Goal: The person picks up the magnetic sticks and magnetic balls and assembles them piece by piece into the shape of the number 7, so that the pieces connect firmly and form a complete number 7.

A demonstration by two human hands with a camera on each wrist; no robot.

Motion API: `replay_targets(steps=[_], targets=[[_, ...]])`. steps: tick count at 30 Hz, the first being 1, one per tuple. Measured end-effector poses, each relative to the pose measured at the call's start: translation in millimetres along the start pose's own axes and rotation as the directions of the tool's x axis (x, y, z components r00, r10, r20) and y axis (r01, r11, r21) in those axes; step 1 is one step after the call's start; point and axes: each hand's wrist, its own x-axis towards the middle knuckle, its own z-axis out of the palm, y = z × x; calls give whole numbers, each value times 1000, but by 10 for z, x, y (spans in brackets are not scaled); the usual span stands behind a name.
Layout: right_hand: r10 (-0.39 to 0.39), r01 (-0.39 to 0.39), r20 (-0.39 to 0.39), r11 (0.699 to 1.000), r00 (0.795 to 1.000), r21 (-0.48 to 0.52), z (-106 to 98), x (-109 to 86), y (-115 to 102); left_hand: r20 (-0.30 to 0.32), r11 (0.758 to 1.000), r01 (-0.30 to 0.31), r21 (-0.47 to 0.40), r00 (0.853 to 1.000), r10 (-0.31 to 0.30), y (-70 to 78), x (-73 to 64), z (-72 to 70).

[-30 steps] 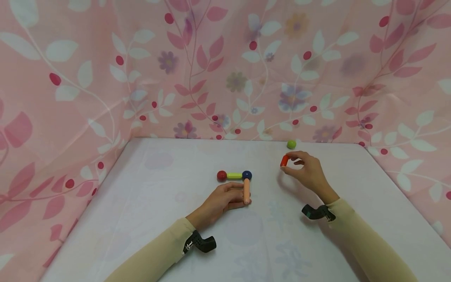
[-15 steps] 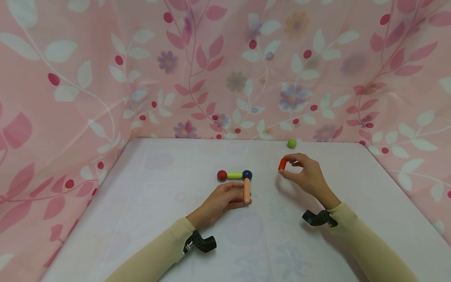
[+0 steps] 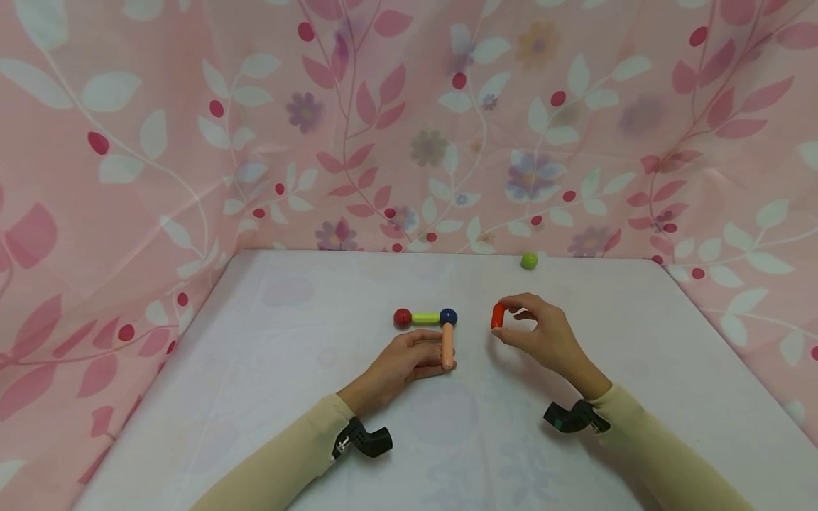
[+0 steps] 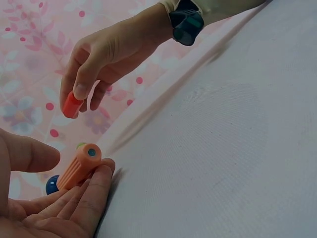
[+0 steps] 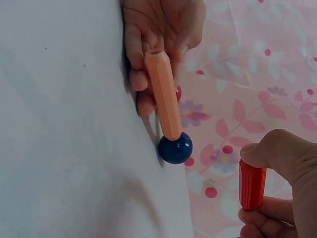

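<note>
Pinched between thumb and fingertips, a short red rod point(image 3: 498, 316) is held above the table by my right hand point(image 3: 543, 332). To its left lies a joined piece: a red ball point(image 3: 402, 318), a yellow-green rod point(image 3: 424, 319), a blue ball point(image 3: 448, 317) and a peach-orange rod point(image 3: 447, 346) pointing toward me. My left hand point(image 3: 402, 362) rests on the table, its extended fingers under the orange rod; the left wrist view shows the thumb point(image 4: 37, 156) apart from it. A socket with a bluish-grey centre shows in the orange rod's near end point(image 4: 91, 152).
A green ball point(image 3: 529, 261) sits at the table's back edge, beyond my right hand. The white-covered table point(image 3: 307, 397) meets a pink floral curtain point(image 3: 383, 128) at the back and sides. Each wrist wears a black camera point(image 3: 371, 438).
My right hand has moved left and nearer to me with the red rod, closing on the blue ball's side. The left hand and the joined piece have stayed in place.
</note>
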Motion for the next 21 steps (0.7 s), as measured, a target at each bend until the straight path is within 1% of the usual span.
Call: replay_targets(steps=[9,17,21], targets=[[-61,60,9,998,998,23,109,-81,-72,-14,1000,5,4,1000,-4,2,-2,4],[-38,36,39,998,998,43,178,-154,-168,-2,1000,-1,20,1000,1,0,-8,1],[-50,47,50,998,997,52,221,-190,-198,-1,1000,-1,19,1000,1,3,-10,4]])
